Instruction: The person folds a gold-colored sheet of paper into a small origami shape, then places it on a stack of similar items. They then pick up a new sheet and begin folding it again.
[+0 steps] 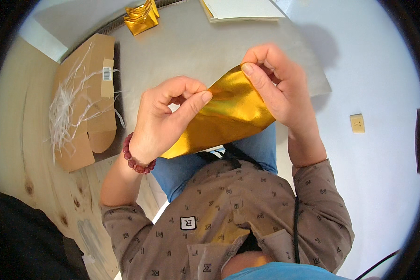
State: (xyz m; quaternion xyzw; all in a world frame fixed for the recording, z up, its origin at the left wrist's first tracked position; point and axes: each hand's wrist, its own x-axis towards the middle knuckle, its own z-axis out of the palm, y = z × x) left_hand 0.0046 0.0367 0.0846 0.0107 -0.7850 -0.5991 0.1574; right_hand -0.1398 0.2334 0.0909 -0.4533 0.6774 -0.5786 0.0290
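Here, above my blue denim jeans (264, 148), hangs a shiny gold sheet of foil-like paper (226, 116), long axis slanting lower left to upper right; my left hand (167, 114) pinches its top edge, my right hand (281, 86), farther out, the upper corner. Glossy, softly rippled!

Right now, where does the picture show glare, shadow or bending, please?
In the head view, glare brightens the gold sheet; same view, a soft shadow darkens the white wall beyond the right hand; head view again, the grey tabletop looks curved, and the corners are black.
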